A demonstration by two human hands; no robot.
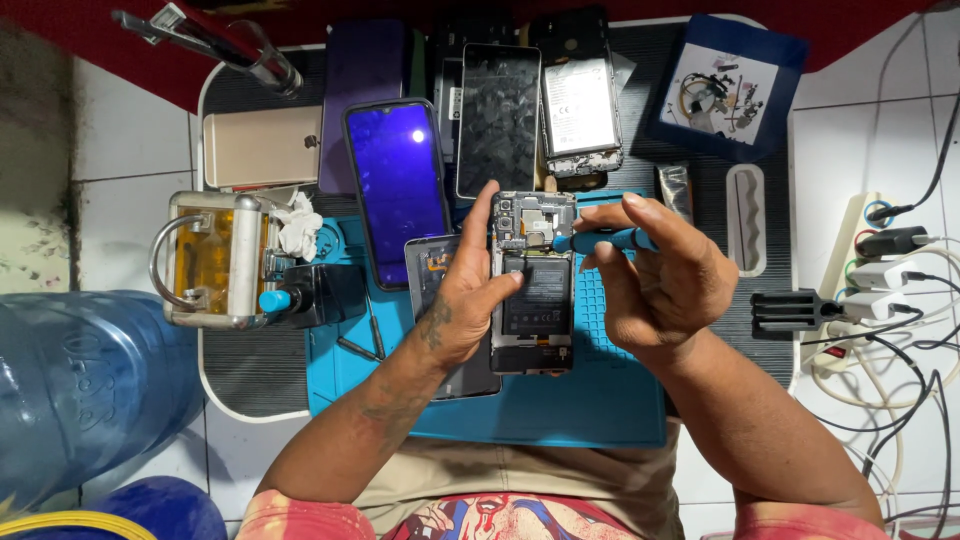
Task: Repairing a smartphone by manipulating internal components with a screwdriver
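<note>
Head view, frame centre: my left hand (462, 300) grips the opened phone (533, 283); right fingers (640, 222) pinch the blue screwdriver (603, 240), unscrewing near its camera; next needs a steady tip.

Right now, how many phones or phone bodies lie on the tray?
About 7: opened phone under both hands, grey one beside it, purple-screen phone, gold phone, purple one, dark-screen phone, stripped one. More may be hidden.

Glossy glass screen (398, 185), rubbery mat (560, 400)
</note>
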